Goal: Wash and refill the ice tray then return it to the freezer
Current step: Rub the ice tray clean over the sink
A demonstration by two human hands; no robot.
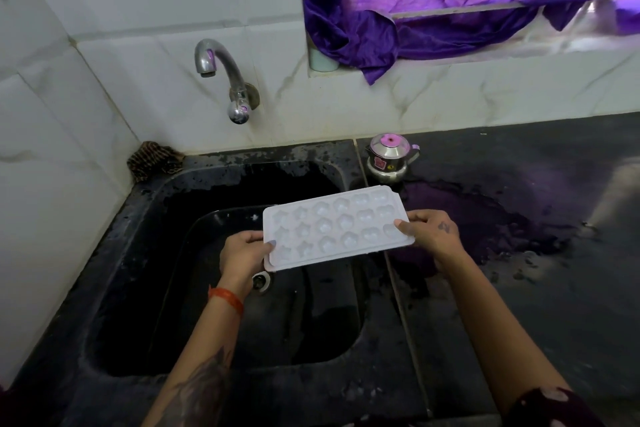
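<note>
A white plastic ice tray point(334, 227) with several shaped cells is held level over the right half of a black sink point(114, 253). My left hand point(242, 258) grips its near-left corner, thumb on top. My right hand point(431, 232) grips its right end, thumb over the rim. The cells face up; I cannot tell whether they hold water. A chrome tap point(221, 74) juts from the tiled wall above the sink's back, to the tray's upper left, with no water running.
A small steel kettle with a pink knob point(388, 159) stands on the wet black counter point(519, 218) just behind the tray. A scrubber point(154, 159) sits in the sink's back-left corner. Purple cloth point(433, 17) hangs from the window ledge.
</note>
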